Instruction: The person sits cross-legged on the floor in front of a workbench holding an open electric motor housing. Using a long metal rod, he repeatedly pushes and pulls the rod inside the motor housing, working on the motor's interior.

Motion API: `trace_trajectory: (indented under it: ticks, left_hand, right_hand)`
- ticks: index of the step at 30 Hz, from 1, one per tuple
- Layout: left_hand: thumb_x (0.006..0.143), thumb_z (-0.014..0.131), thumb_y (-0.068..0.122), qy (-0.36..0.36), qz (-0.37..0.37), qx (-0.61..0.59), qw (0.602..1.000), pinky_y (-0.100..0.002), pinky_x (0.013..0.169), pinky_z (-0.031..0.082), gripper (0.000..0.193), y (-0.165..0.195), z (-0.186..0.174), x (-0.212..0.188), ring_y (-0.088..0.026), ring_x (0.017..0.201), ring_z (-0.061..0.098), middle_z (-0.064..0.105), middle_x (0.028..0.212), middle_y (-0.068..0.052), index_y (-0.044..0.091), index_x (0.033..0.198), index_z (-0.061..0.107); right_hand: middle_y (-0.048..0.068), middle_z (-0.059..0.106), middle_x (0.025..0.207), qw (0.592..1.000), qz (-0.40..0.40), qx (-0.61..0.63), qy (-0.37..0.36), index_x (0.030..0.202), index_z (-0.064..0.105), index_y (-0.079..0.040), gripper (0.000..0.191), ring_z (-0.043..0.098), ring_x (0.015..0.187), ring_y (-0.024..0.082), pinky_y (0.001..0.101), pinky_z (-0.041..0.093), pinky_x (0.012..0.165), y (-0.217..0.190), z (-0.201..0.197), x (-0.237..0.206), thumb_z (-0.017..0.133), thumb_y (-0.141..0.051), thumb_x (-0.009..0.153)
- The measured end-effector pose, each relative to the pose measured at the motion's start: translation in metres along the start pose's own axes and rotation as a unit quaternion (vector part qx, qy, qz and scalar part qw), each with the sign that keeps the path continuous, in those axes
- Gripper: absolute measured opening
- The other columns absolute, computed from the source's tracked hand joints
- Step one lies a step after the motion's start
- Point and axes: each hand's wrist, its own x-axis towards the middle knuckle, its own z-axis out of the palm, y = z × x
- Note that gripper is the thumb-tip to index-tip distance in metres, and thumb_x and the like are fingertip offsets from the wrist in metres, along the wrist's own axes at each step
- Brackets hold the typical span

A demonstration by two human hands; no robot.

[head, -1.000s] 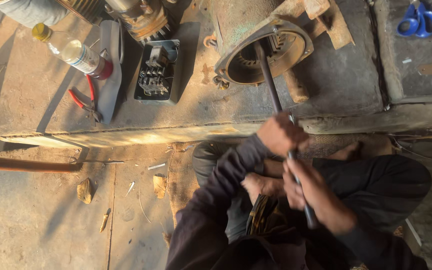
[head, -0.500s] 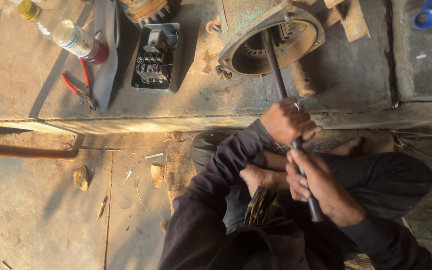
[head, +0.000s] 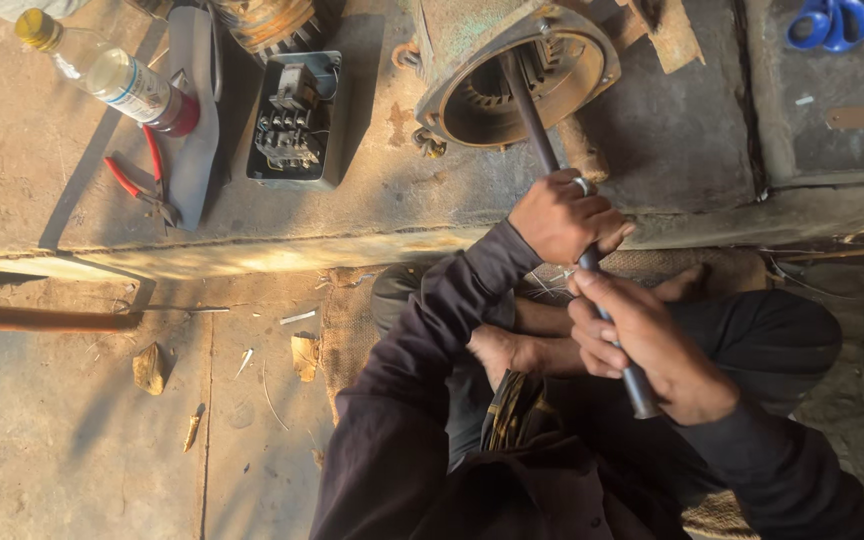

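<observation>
Dull dark metal rod (head: 552, 160) showing matt, smooth; motor housing (head: 512, 75) looking rusty cast metal, flaking green paint. Concrete slab (head: 372, 215) looking rough, stained. Bottle (head: 117, 80) showing glossy clear plastic. Pliers (head: 142, 185) wearing red plastic grips.

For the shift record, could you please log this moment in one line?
left hand: grips rod | right hand: grips rod lower | rod tip: inside motor housing

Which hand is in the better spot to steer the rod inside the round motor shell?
Probably the left hand: its grip is on the rod nearest the motor shell. The right hand holds nearer the rod's far end.
</observation>
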Motion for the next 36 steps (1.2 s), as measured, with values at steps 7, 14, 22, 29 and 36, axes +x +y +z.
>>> trace_trajectory:
  ticks: [7, 14, 22, 29, 36]
  left_hand:
    - [0.092, 0.075, 0.029, -0.057, 0.008, -0.048, 0.997, -0.037, 0.057, 0.046, 0.025, 0.075, -0.016, -0.03, -0.02, 0.057, 0.058, 0.058, 0.062, 0.0, 0.013, 0.075, 0.068]
    - [0.087, 0.073, 0.027, -0.061, -0.015, -0.004, 0.998, -0.038, 0.061, 0.048, 0.021, 0.002, 0.002, -0.011, -0.02, 0.06, 0.058, 0.057, 0.064, 0.003, 0.014, 0.073, 0.064]
    - [0.086, 0.07, 0.022, -0.04, 0.048, -0.048, 0.997, -0.034, 0.059, 0.046, 0.006, 0.082, -0.01, -0.037, -0.018, 0.063, 0.061, 0.062, 0.071, 0.001, 0.017, 0.084, 0.068]
    - [0.096, 0.07, 0.035, -0.086, -0.019, 0.006, 0.996, -0.039, 0.067, 0.051, 0.031, -0.019, 0.016, -0.034, -0.022, 0.06, 0.059, 0.056, 0.062, 0.0, 0.014, 0.073, 0.064]
    - [0.097, 0.073, 0.03, -0.04, -0.009, -0.039, 0.998, -0.034, 0.063, 0.046, 0.028, 0.104, 0.005, -0.056, -0.017, 0.063, 0.059, 0.057, 0.065, 0.002, 0.013, 0.075, 0.068]
  right_hand:
    - [-0.002, 0.041, 0.051, 0.997, 0.045, -0.011, 0.056, 0.095, 0.053, -0.005, 0.032, 0.039, 0.032, 0.011, 0.0306, 0.039, 0.033, 0.052, 0.021, -0.048, 0.047, -0.036, 0.1]
    - [-0.007, 0.037, 0.055, 1.0, -0.012, -0.006, 0.0, 0.097, 0.048, -0.008, 0.03, 0.035, 0.036, 0.005, 0.0237, 0.034, 0.036, 0.021, -0.01, 0.006, 0.046, -0.035, 0.108]
    - [-0.001, 0.041, 0.051, 0.995, 0.027, -0.055, 0.082, 0.09, 0.05, -0.007, 0.028, 0.036, 0.033, 0.01, 0.0286, 0.037, 0.032, 0.064, 0.019, -0.047, 0.049, -0.033, 0.102]
    - [-0.006, 0.038, 0.056, 0.999, -0.025, -0.018, 0.032, 0.098, 0.052, -0.01, 0.027, 0.035, 0.038, 0.005, 0.0239, 0.034, 0.038, 0.028, -0.012, 0.036, 0.048, -0.035, 0.105]
    - [-0.001, 0.04, 0.054, 0.993, 0.028, -0.015, 0.113, 0.09, 0.05, -0.002, 0.035, 0.039, 0.035, 0.01, 0.0282, 0.038, 0.035, 0.142, -0.048, -0.048, 0.049, -0.032, 0.107]
